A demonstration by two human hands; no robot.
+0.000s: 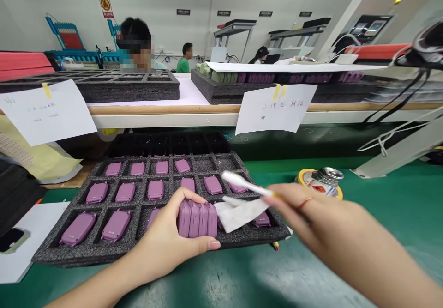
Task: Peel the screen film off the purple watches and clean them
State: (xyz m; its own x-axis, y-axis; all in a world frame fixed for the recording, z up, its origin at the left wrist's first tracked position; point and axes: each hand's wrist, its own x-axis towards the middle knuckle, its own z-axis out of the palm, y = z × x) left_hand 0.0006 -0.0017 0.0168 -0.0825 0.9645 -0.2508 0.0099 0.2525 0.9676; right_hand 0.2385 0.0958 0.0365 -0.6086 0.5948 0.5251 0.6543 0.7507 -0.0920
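Note:
My left hand (169,234) grips a row of several purple plastic cases (198,219), shaped like small watch bodies, pressed side by side between thumb and fingers. To their right, my right hand (311,211) is closed on a white wipe (238,214) and a slim white stick (244,183) with a thicker, blurred end. The wipe hangs close to the right end of the row; whether it touches is unclear. Beneath both hands lies a black foam tray (134,201) whose compartments hold more purple cases (116,225). Some compartments are hidden behind my hands.
A metal can (327,181) stands by a yellow tape roll (300,176) on the green table (221,282). At left, a dark-screened watch-like device (14,240) lies near white paper (38,238). The raised shelf (207,119) bears foam trays (131,88). Co-workers (134,45) sit beyond.

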